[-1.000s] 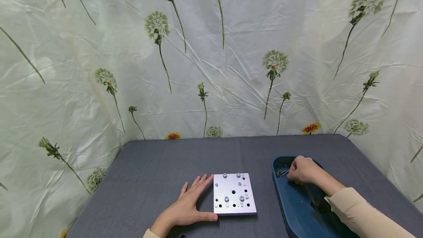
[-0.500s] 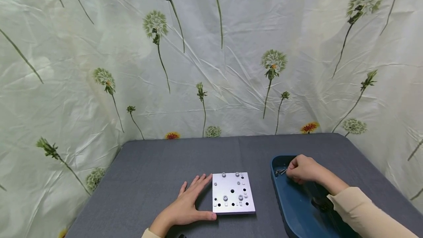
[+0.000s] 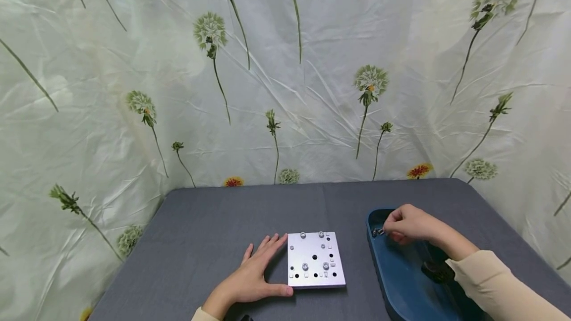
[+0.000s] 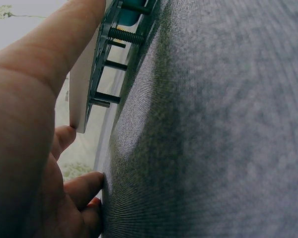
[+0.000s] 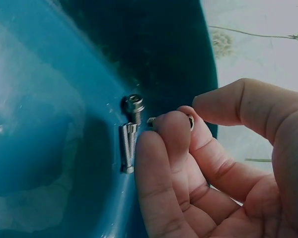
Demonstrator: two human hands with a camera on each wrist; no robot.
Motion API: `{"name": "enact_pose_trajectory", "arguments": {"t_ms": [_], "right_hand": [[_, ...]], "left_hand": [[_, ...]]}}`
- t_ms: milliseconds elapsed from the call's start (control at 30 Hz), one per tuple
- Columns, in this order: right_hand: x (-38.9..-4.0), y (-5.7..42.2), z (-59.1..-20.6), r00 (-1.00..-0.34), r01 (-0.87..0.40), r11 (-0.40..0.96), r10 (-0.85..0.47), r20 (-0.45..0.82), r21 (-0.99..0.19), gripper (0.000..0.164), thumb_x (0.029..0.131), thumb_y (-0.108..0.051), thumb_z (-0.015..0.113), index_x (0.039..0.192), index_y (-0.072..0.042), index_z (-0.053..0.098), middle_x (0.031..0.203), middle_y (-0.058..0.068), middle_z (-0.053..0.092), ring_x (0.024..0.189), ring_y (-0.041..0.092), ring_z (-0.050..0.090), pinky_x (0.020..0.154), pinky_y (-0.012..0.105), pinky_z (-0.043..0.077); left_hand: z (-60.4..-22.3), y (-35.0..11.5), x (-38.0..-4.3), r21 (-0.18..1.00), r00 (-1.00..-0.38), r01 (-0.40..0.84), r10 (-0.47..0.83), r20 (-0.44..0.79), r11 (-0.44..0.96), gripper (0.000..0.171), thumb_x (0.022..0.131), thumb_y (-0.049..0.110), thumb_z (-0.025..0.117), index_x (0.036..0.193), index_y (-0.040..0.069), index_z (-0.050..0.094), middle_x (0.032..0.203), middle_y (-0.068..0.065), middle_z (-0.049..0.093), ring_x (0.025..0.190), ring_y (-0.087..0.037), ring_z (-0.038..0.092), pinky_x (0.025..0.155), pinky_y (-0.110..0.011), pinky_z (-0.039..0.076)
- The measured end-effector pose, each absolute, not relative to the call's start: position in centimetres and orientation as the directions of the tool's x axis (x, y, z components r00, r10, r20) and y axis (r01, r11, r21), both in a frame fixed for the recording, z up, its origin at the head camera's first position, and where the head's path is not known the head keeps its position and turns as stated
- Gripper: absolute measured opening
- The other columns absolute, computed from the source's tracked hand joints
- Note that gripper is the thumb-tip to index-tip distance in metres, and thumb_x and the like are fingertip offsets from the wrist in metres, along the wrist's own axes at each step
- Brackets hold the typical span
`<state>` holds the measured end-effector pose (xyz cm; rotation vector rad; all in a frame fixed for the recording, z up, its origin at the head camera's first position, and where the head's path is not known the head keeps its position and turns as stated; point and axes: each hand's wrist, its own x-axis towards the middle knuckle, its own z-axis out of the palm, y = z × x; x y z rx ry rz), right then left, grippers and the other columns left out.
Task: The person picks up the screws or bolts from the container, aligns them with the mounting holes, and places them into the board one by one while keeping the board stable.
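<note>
A silver metal plate with round holes and several screws standing in it lies on the table. Screw shanks stick out below it in the left wrist view. My left hand rests at the plate's left side, fingers spread, with thumb and fingertip touching its corners. Over the far end of a blue tray, my right hand pinches a small screw, mostly hidden by the fingers. Close beside it in the tray lie a larger screw and thinner screws.
A dark grey cloth covers the table. Behind it hangs a pale curtain printed with dandelions. Under my right wrist a black object shows, its kind unclear. The tray's raised wall stands to the right of the plate.
My right hand has risen slightly from the tray's floor, and its fingers have shifted a little left. My left hand and the plate stay where they were.
</note>
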<state>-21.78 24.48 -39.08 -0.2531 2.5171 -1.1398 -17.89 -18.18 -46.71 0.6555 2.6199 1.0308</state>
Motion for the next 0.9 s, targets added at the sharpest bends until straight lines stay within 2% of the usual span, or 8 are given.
{"name": "enact_pose_trajectory", "arguments": {"t_ms": [167, 467, 700, 900], "right_hand": [[-21.6, 24.2, -38.5, -0.901, -0.010, 0.612, -0.348, -0.258, -0.791, 0.026, 0.101, -0.011, 0.062, 0.080, 0.003, 0.066, 0.066, -0.003, 0.055, 0.065, 0.013, 0.053, 0.062, 0.027, 0.050], [-21.6, 23.9, -38.0, -0.892, 0.006, 0.601, -0.358, -0.276, -0.799, 0.024, 0.105, -0.015, 0.063, 0.090, 0.002, 0.072, 0.072, -0.002, 0.061, 0.069, 0.013, 0.059, 0.066, 0.027, 0.058], [-21.8, 23.3, -37.5, -0.894, 0.059, 0.587, -0.329, -0.304, -0.807, 0.029, 0.105, -0.013, 0.056, 0.111, 0.008, 0.075, 0.081, 0.003, 0.069, 0.071, 0.012, 0.064, 0.069, 0.027, 0.062], [-21.8, 22.7, -37.1, -0.894, 0.075, 0.566, -0.326, -0.307, -0.821, 0.031, 0.106, -0.013, 0.055, 0.114, 0.010, 0.074, 0.084, 0.004, 0.071, 0.071, 0.010, 0.064, 0.068, 0.024, 0.062]], "left_hand": [[-46.7, -18.2, -17.8, 0.696, -0.866, 0.319, 0.496, -0.061, 0.644, 0.113, 0.081, 0.059, 0.089, 0.172, 0.031, 0.028, 0.178, -0.016, 0.028, 0.167, -0.046, 0.017, 0.123, -0.083, -0.002], [-46.8, -18.2, -17.8, 0.693, -0.866, 0.322, 0.496, -0.060, 0.645, 0.113, 0.081, 0.059, 0.089, 0.172, 0.030, 0.028, 0.177, -0.017, 0.028, 0.166, -0.047, 0.018, 0.122, -0.084, -0.001], [-46.7, -18.1, -17.7, 0.695, -0.872, 0.302, 0.484, -0.076, 0.653, 0.113, 0.081, 0.061, 0.089, 0.172, 0.033, 0.028, 0.178, -0.016, 0.028, 0.167, -0.046, 0.018, 0.123, -0.083, -0.002], [-46.7, -18.1, -17.7, 0.691, -0.873, 0.302, 0.481, -0.076, 0.656, 0.113, 0.081, 0.061, 0.089, 0.171, 0.034, 0.028, 0.177, -0.016, 0.028, 0.167, -0.045, 0.018, 0.123, -0.083, -0.001]]}}
